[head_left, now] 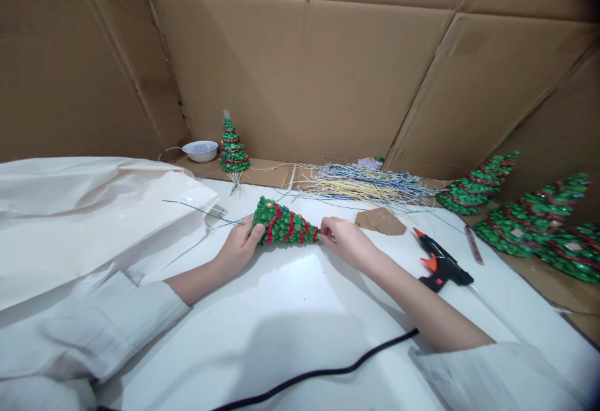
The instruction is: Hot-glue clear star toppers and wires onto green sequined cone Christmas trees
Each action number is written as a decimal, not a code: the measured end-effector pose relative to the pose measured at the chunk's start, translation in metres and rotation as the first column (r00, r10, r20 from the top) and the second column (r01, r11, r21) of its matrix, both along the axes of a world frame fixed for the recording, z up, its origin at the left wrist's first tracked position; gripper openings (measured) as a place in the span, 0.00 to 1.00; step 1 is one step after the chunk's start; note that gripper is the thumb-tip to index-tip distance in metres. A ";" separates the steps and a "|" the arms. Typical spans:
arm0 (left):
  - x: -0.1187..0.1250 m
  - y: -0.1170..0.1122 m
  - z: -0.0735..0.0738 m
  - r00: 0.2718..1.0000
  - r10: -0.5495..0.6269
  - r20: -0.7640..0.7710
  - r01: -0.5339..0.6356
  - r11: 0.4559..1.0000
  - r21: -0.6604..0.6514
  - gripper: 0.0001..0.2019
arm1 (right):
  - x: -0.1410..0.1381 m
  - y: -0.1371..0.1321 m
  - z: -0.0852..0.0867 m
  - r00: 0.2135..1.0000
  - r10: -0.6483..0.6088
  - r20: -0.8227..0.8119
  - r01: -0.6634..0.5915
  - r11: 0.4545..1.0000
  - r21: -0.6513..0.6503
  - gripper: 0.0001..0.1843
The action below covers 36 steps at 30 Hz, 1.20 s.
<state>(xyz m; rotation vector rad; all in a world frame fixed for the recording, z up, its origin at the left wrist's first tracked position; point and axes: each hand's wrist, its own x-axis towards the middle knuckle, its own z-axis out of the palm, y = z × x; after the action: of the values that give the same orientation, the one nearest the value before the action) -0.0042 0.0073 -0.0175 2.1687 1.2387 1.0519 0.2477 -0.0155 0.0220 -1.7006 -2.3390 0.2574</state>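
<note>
A small green cone-shaped Christmas tree [284, 223] with red garland lies on its side on the white table [290, 311]. My left hand [241, 245] grips its wide base, from which thin wires stick out to the left. My right hand [344, 239] pinches the narrow tip of the tree, fingers closed on it.
A black and orange glue gun [438, 261] lies at the right, its black cord [328, 367] running across the table front. A bundle of coloured wires [370, 183], a brown scrap [380, 220], a white bowl [201, 150], an upright tree [233, 145] and finished trees [534, 217] sit behind. Cardboard walls surround.
</note>
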 end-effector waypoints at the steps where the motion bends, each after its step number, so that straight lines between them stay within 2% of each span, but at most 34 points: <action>1: 0.000 0.000 0.000 1.000 -0.001 -0.001 0.001 1.000 0.002 0.27 | 0.000 0.000 0.000 1.000 -0.002 0.001 0.002 1.000 -0.001 0.03; 13: 0.001 -0.002 0.004 0.999 -0.017 0.040 0.018 0.999 -0.033 0.26 | -0.004 -0.001 0.000 0.999 -0.021 -0.024 0.021 1.000 -0.022 0.04; 18: -0.003 0.000 -0.002 0.997 0.058 0.058 -0.054 0.996 -0.073 0.26 | -0.008 -0.002 -0.002 0.998 -0.056 -0.041 0.056 0.998 -0.007 0.06; 22: -0.001 0.003 -0.008 0.984 0.120 0.134 -0.115 0.992 -0.047 0.28 | -0.009 0.001 -0.009 0.993 -0.092 -0.072 0.092 0.996 0.005 0.07; 25: 0.002 0.002 -0.007 0.972 0.135 0.190 -0.133 0.991 -0.025 0.28 | -0.009 0.002 -0.013 0.993 -0.094 -0.067 0.095 0.995 0.015 0.07; 29: 0.001 -0.001 -0.004 0.984 0.108 0.145 -0.102 0.994 -0.047 0.28 | -0.008 0.002 -0.016 0.993 -0.087 -0.078 0.090 0.995 0.043 0.07; 36: -0.001 -0.001 -0.006 0.984 0.141 0.107 -0.136 0.989 -0.056 0.28 | -0.007 0.001 -0.017 0.994 -0.074 -0.080 0.079 0.995 0.066 0.07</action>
<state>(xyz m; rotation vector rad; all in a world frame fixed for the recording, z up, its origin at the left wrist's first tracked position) -0.0050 0.0064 -0.0235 1.9832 1.3654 1.1679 0.2408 -0.0147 0.0048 -1.7121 -2.1967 0.2215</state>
